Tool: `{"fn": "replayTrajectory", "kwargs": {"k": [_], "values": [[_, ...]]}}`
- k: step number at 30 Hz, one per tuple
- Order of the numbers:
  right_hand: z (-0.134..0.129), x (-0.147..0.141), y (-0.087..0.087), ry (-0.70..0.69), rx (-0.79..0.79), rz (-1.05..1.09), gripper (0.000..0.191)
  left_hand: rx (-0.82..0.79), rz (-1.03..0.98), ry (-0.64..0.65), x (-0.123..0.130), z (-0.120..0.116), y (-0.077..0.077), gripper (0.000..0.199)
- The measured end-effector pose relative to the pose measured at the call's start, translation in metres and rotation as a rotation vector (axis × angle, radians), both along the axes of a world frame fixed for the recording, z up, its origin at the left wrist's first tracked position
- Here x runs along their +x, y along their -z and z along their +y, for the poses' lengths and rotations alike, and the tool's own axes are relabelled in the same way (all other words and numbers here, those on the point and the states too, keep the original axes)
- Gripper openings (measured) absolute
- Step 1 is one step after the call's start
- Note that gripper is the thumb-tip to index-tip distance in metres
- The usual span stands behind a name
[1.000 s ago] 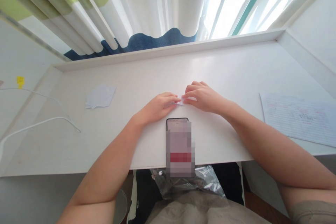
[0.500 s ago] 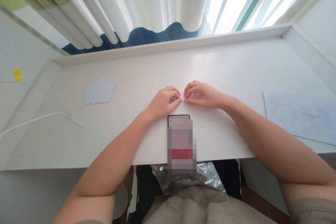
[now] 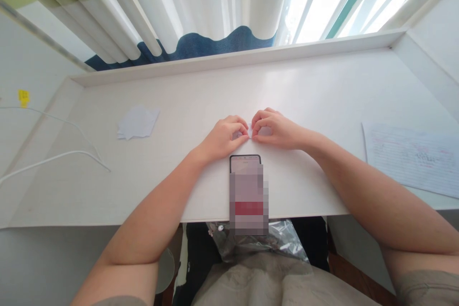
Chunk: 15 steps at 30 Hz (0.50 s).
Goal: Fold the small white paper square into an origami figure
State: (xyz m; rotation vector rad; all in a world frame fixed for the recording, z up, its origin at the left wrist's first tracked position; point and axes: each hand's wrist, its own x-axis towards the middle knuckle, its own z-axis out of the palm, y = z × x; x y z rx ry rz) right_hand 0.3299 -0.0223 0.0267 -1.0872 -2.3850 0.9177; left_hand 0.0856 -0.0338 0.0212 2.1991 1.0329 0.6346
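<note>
Before me spreads the white desk (image 3: 304,91); my two bare arms come in from either side over its front edge, the left forearm (image 3: 161,201) and the right forearm (image 3: 358,181) slanting inward until the hands nearly meet at the middle; ruled sheets (image 3: 412,158) covered in writing lie beyond my right forearm; a phone (image 3: 248,196) lies just on my side of the hands, most of its screen blurred into blocks; my left hand (image 3: 227,137) and right hand (image 3: 272,130) face each other, wrists low, fingers curled into loops, thumbs nearest me; well out to the left lies a loose stack of white paper (image 3: 138,123); smallest is the piece of white paper (image 3: 250,131) between my fingertips, just above the phone's top; I pinch it narrowly from both sides, thumb against fingers, a slim gap parting the hands.
</note>
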Motion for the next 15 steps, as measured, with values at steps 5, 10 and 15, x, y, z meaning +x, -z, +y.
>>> {"fn": "replayTrajectory", "kwargs": {"k": [5,10,15], "values": [[-0.0017,-0.0045,0.0013,0.074,-0.009,-0.019,0.015,0.043,0.072,0.035,-0.0019,0.0009,-0.0001,0.013],[-0.0032,-0.0066,-0.0004,0.123,-0.039,-0.030,0.012,0.070,0.102,0.084,-0.0053,0.0043,-0.0006,0.008],[-0.0014,-0.0043,0.0013,0.094,-0.006,-0.010,0.013,0.097,0.075,0.136,-0.0079,0.0080,0.0001,0.010]]}}
